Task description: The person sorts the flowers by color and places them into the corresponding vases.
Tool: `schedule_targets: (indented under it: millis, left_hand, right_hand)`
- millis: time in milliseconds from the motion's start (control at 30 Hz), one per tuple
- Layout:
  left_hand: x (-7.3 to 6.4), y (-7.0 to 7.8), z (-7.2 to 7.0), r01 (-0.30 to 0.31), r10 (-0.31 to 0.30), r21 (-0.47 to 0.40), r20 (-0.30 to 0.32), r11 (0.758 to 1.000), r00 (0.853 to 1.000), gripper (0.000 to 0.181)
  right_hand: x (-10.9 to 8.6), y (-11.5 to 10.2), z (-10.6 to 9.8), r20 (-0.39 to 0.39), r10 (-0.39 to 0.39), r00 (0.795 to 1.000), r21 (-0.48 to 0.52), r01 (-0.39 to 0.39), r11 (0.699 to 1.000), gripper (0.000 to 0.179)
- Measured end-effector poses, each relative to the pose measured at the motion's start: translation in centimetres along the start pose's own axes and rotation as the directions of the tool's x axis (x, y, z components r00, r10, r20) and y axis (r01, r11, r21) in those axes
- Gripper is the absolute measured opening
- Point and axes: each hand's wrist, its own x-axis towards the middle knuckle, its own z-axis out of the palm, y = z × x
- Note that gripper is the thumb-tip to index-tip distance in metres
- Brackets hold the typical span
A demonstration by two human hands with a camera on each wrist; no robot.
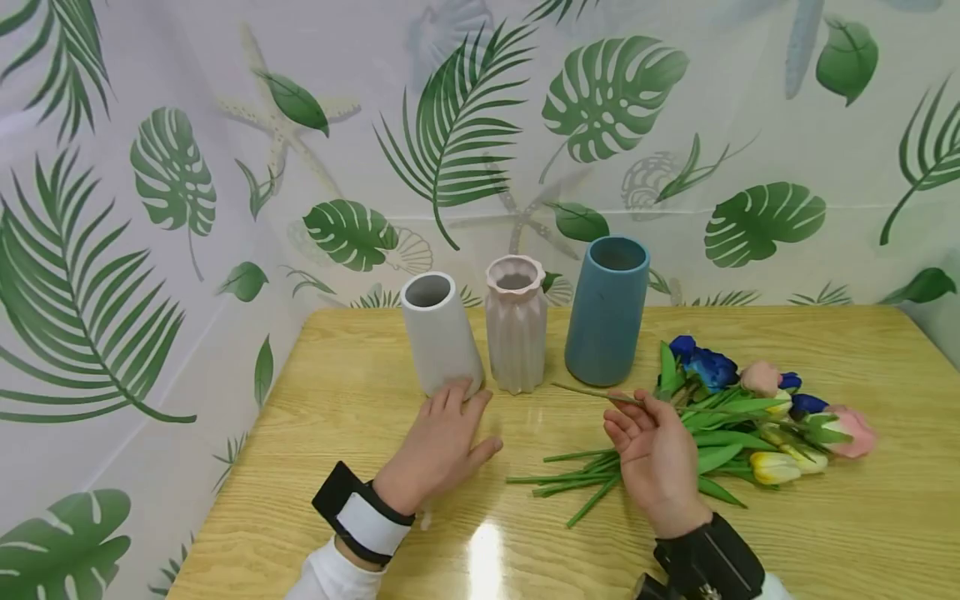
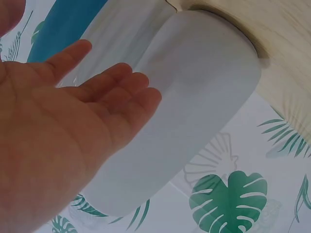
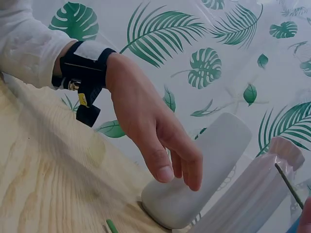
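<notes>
My left hand reaches to the foot of the white vase, its fingers extended in front of it; contact is hard to tell. In the left wrist view the palm and loose fingers hold nothing. My right hand, palm turned up, pinches a thin green flower stem between thumb and fingers. The stem's bare end points left towards the vases, and which bloom it carries is unclear. Beneath this hand lies a bunch of flowers with blue, pink and yellow blooms, their cut ends spread leftward.
A pale pink fluted vase stands right of the white one, and a taller blue vase beyond it. All three are upright on the wooden table. A leaf-printed cloth hangs behind.
</notes>
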Motion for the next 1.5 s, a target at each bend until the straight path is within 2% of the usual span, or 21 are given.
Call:
schedule_targets:
  millis: [67, 133, 267, 300, 400, 500, 533, 633, 767, 867, 900, 1000, 1067, 1100, 1167, 1200, 1267, 1333, 1367, 1433, 1500]
  left_hand:
    - [0.0, -0.1, -0.2, 0.009, -0.009, -0.012, -0.005, 1.0, 1.0, 0.064]
    - [0.0, -0.2, -0.4, 0.018, -0.018, -0.023, -0.005, 1.0, 1.0, 0.064]
    - [0.1, -0.4, -0.5, 0.022, -0.022, -0.034, -0.012, 0.999, 1.0, 0.063]
    - [0.1, -0.5, -0.5, 0.021, -0.022, -0.034, -0.015, 0.999, 1.0, 0.063]
    - [0.1, -0.6, -0.5, 0.016, -0.017, -0.033, -0.035, 0.999, 0.999, 0.061]
    - [0.1, -0.6, -0.4, 0.014, -0.016, -0.031, -0.049, 0.999, 0.999, 0.06]
    - [0.0, -0.7, -0.4, 0.015, -0.017, -0.031, -0.053, 0.999, 0.998, 0.06]
    - [0.0, -0.9, -0.4, 0.025, -0.027, -0.037, -0.053, 0.999, 0.998, 0.058]
    - [0.0, -1.4, -0.6, 0.043, -0.047, -0.06, -0.06, 0.997, 0.997, 0.056]
    - [0.1, -1.7, -0.9, 0.061, -0.066, -0.069, -0.082, 0.996, 0.994, 0.053]
    - [0.1, -1.8, -1.0, 0.068, -0.075, -0.072, -0.088, 0.995, 0.993, 0.051]
    - [0.1, -2.0, -1.3, 0.088, -0.096, -0.074, -0.117, 0.993, 0.988, 0.047]
    - [0.0, -2.1, -1.4, 0.103, -0.113, -0.08, -0.13, 0.991, 0.985, 0.045]
    - [0.0, -2.1, -1.4, 0.11, -0.121, -0.087, -0.134, 0.99, 0.983, 0.044]
    - [0.1, -2.0, -1.4, 0.117, -0.132, -0.112, -0.135, 0.987, 0.982, 0.043]
    - [0.1, -1.9, -1.3, 0.116, -0.132, -0.133, -0.127, 0.984, 0.983, 0.043]
    - [0.4, -1.6, -1.1, 0.106, -0.124, -0.177, -0.095, 0.978, 0.988, 0.043]
    - [0.8, -1.0, -0.9, 0.095, -0.109, -0.239, -0.046, 0.966, 0.993, 0.047]
    - [1.1, -0.7, -0.8, 0.095, -0.105, -0.265, -0.023, 0.96, 0.994, 0.05]
    - [1.7, -0.2, -0.6, 0.095, -0.1, -0.314, 0.0, 0.945, 0.995, 0.057]
    - [2.3, 0.2, -0.4, 0.102, -0.112, -0.375, -0.005, 0.921, 0.994, 0.066]
  right_hand:
    - [-0.4, -0.3, 0.6, 0.004, -0.014, 1.0, 0.06, 0.014, 0.998, 0.017]
    - [-0.6, -0.5, 1.1, 0.007, -0.045, 0.999, 0.041, 0.045, 0.998, 0.018]
    - [-0.2, -0.4, 1.2, 0.006, -0.112, 0.994, -0.135, 0.112, 0.985, 0.023]
    - [0.3, -0.2, 0.5, 0.041, -0.137, 0.99, -0.159, 0.142, 0.977, 0.026]
    - [1.8, 0.6, -1.1, 0.075, -0.206, 0.976, -0.292, 0.22, 0.931, 0.038]
    - [4.0, 1.8, -3.7, 0.144, -0.291, 0.946, -0.301, 0.322, 0.898, 0.047]
    - [4.4, 2.2, -3.9, 0.139, -0.311, 0.94, -0.325, 0.34, 0.883, 0.05]
    - [5.8, 3.2, -4.9, 0.211, -0.379, 0.901, -0.294, 0.428, 0.855, 0.049]
    - [4.9, 3.2, -2.4, 0.29, -0.45, 0.844, -0.271, 0.524, 0.808, 0.037]
    - [4.2, 3.1, -0.7, 0.366, -0.51, 0.779, -0.304, 0.618, 0.725, 0.034]
    - [4.1, 3.2, -0.5, 0.388, -0.527, 0.756, -0.33, 0.648, 0.686, 0.034]
    - [5.1, 3.5, -1.4, 0.493, -0.572, 0.656, -0.372, 0.753, 0.542, 0.038]
    - [5.4, 3.7, -1.5, 0.548, -0.585, 0.598, -0.356, 0.799, 0.484, 0.036]
    - [5.7, 3.8, -1.8, 0.577, -0.587, 0.567, -0.367, 0.823, 0.434, 0.035]
    - [5.2, 3.5, -0.5, 0.611, -0.599, 0.518, -0.354, 0.855, 0.378, 0.03]
    - [4.7, 3.3, 0.5, 0.622, -0.606, 0.495, -0.354, 0.869, 0.346, 0.028]
    - [3.7, 2.7, 2.4, 0.639, -0.624, 0.451, -0.38, 0.889, 0.254, 0.026]
    - [2.9, 2.2, 4.3, 0.643, -0.647, 0.41, -0.393, 0.902, 0.18, 0.027]
    - [2.6, 2.0, 5.1, 0.643, -0.662, 0.386, -0.388, 0.909, 0.153, 0.027]
    - [2.6, 1.8, 5.9, 0.65, -0.672, 0.356, -0.408, 0.909, 0.086, 0.028]
    - [2.7, 1.8, 6.5, 0.661, -0.682, 0.313, -0.397, 0.917, 0.036, 0.028]
